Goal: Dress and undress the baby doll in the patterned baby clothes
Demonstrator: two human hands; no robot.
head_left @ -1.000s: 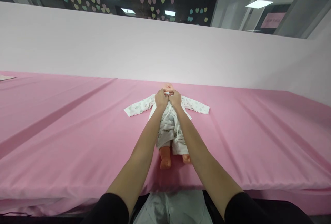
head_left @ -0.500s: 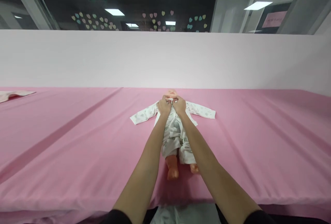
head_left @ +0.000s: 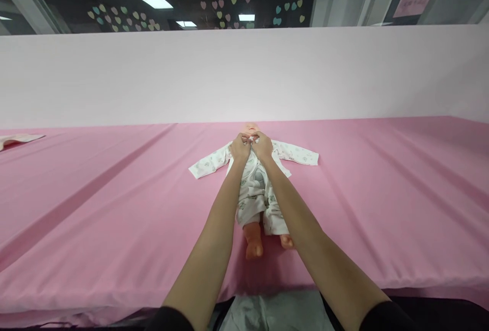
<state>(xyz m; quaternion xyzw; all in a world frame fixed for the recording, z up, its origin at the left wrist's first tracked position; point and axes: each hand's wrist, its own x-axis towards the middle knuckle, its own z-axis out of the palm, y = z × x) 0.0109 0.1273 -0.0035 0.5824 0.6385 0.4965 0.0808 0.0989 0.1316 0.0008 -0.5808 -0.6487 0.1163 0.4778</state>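
Observation:
A baby doll (head_left: 254, 239) lies on its back on the pink cloth, feet toward me, head mostly hidden behind my hands. It wears a white printed romper (head_left: 256, 188) with both sleeves spread out flat to the sides. My left hand (head_left: 239, 148) and my right hand (head_left: 263, 146) meet at the romper's neckline, each pinching one edge of the fabric just below the doll's chin. Both of my forearms stretch over the doll's body.
The pink cloth (head_left: 382, 193) covers the wide table, with long creases at the left. A pale pink partition wall (head_left: 244, 76) rises behind it. A small light garment (head_left: 17, 139) lies at the far left edge.
My hands have stayed pinched at the romper's neckline. The view has shifted as my head moved; the doll has not moved on the cloth.

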